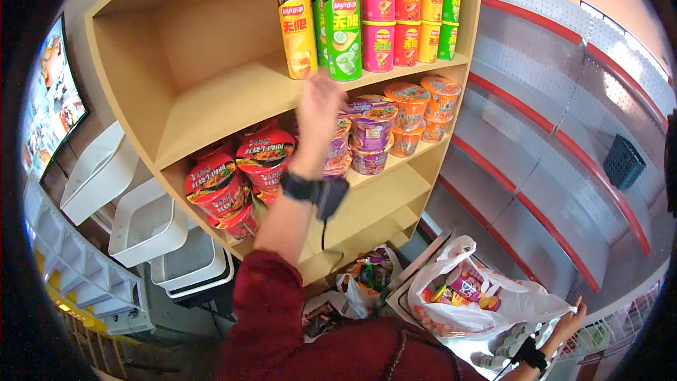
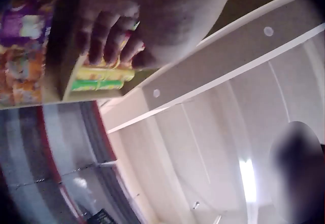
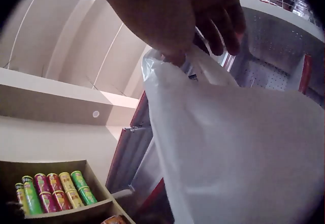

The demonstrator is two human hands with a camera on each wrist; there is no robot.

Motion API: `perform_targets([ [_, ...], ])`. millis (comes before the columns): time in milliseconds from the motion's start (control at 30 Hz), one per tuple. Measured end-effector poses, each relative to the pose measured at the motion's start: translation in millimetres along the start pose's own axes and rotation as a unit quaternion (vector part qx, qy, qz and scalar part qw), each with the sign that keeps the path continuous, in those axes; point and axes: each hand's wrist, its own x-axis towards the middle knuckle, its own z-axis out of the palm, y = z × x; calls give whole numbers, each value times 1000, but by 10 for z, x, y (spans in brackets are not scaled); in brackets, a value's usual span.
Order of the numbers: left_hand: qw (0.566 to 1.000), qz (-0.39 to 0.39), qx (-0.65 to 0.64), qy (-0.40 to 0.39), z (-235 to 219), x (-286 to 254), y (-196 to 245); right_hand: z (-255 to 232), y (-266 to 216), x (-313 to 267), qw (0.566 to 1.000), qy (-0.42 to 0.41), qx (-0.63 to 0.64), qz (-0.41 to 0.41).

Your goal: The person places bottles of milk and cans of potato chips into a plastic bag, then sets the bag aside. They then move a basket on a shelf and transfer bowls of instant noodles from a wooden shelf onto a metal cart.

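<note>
My left hand [image 1: 321,109], slightly blurred, is raised in front of the upper shelf. Its fingertips come close under a tall yellow chip can [image 1: 297,32] and a tall green chip can [image 1: 344,28]. Loosely bent fingers show in the left wrist view, where nothing appears in the hand [image 2: 152,26]. Low on the right, my right hand [image 1: 570,322] pinches the edge of a white plastic bag [image 1: 522,303] and draws it out sideways. Inside that bag lie a purple chip can [image 1: 465,280] and other packages. The bag's pulled-up side fills much of the right wrist view.
Short chip cans [image 1: 379,46] stand stacked in two layers beside the tall ones. Below are red noodle buckets [image 1: 218,190], purple noodle tubs [image 1: 370,130] and orange noodle tubs [image 1: 407,109]. Grey shelving [image 1: 522,134] with red edges rises at right; white baskets [image 1: 148,222] hang at left.
</note>
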Motion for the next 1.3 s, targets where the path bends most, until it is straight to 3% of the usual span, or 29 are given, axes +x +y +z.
perform_targets([
  [100, 960, 170, 114, 191, -178, 819, -10, 18, 20, -53, 999, 16, 35, -1],
  [167, 894, 140, 324, 277, -372, 1320, -141, -124, -248, -131, 999, 13, 29, 18],
  [200, 895, 140, 322, 276, -426, 1446, -163, -161, -307, -166, 999, 14, 29, 19],
  [267, 967, -29, 199, 155, -497, 1636, -192, -220, -390, -214, 1000, 13, 2, 0],
  [300, 973, -59, 194, 109, -526, 1705, -205, -233, -410, -230, 1000, 16, 2, 3],
  [400, 964, -65, 250, 60, -527, 1791, -287, -277, -445, -282, 999, 0, 30, 25],
  [433, 942, -33, 318, 103, -515, 1788, -332, -290, -474, -283, 1000, 20, 18, 3],
  [533, 918, 8, 384, 97, -522, 1713, -258, -261, -434, -287, 997, 48, 66, 2],
  [567, 931, 7, 349, 106, -472, 1611, -144, -280, -468, -268, 997, 33, 67, -1],
  [633, 937, 85, 310, 137, -615, 1655, -185, -221, -307, -271, 994, 17, 104, -12],
  [667, 935, 175, 259, 166, -580, 1560, -125, -202, -254, -253, 992, -30, 121, 26],
  [700, 931, 190, 266, 165, -457, 1322, 115, -162, -288, -266, 978, -26, 200, 43],
  [733, 948, 201, 217, 121, -403, 1147, 252, -195, -328, -275, 975, -53, 197, 85],
  [767, 934, 280, 188, 122, -309, 961, 349, -181, -321, -290, 977, -45, 199, 58],
  [833, 942, 277, 158, 108, -186, 639, 454, -281, -620, -375, 913, -75, 352, 193],
  [867, 956, 239, 133, 102, -63, 420, 513, -218, -527, -383, 902, -82, 386, 174],
  [900, 967, 221, 98, 84, 0, 271, 481, -243, -692, -384, 896, -64, 398, 187],
  [933, 983, 167, 42, 58, 107, 75, 464, -184, -547, -368, 890, -89, 420, 150],
  [1000, 995, 55, -80, -30, 263, -275, 296, -290, -792, -381, 862, -107, 450, 207],
  [1067, 986, -67, -122, -96, 506, -681, 56, -225, -753, -406, 785, -120, 565, 224],
  [1133, 972, -99, -102, -186, 911, -1156, -130, -253, -759, -407, 745, -143, 600, 256],
  [1167, 942, -157, -162, -248, 1132, -1397, -223, -274, -790, -399, 759, -145, 581, 254],
  [1200, 925, -170, -139, -309, 1312, -1622, -297, -288, -838, -387, 773, -148, 564, 250],
  [1233, 887, -230, -154, -370, 1507, -1862, -355, -301, -863, -390, 767, -151, 572, 248],
  [1267, 882, -165, -109, -428, 1603, -2115, -689, -313, -881, -396, 760, -156, 581, 246],
  [1300, 854, -151, -96, -489, 1775, -2263, -652, -328, -902, -399, 771, -152, 571, 238],
])
